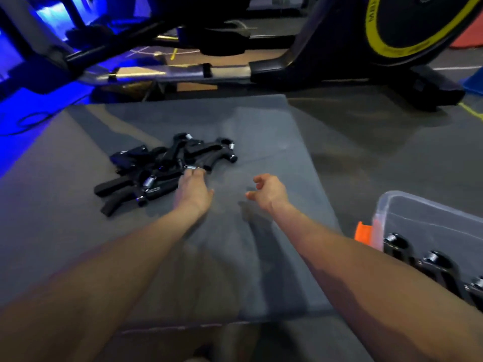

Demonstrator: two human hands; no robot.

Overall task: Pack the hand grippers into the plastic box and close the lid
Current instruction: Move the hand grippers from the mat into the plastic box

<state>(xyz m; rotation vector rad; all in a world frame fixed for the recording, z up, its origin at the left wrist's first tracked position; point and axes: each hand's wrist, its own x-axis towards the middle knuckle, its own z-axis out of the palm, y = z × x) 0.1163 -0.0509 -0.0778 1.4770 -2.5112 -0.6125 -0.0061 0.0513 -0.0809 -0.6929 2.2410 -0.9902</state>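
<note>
A heap of black hand grippers (167, 165) with silver springs lies on a grey mat (261, 142), left of centre. My left hand (193, 188) reaches into the heap's near right side, its fingertips curled on one hand gripper by its spring. My right hand (269, 190) hovers above the mat to the right, fingers loosely curled, holding nothing. At the right edge stands a clear plastic box (407, 205) with an orange latch (363, 231). Three black hand grippers (439, 262) stand in a row inside it. No lid is in view.
An exercise bike with a yellow-ringed flywheel (407, 27) and its base rails (183, 73) stand just beyond the mat. Blue light falls on the floor at the far left. Grey floor surrounds the mat on the right.
</note>
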